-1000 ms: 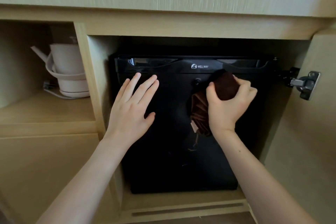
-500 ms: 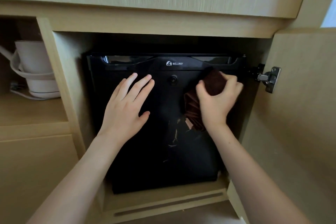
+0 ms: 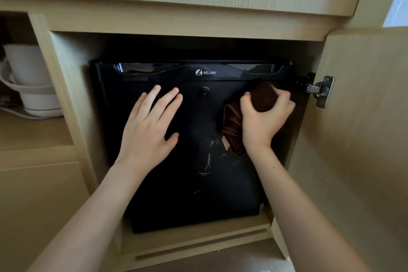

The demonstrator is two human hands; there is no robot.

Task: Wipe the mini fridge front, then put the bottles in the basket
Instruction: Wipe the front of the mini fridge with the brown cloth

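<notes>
Where the cabinet door [image 3: 364, 139] stands open, head view: black mini fridge [image 3: 167, 205] set in a wooden recess. Left hand [image 3: 145, 132] flat on its front, fingers straight. Right hand [image 3: 262, 121] grips a bunched brown cloth [image 3: 263, 98] against the upper right front. White kettle [image 3: 31, 77] on the left shelf.
</notes>
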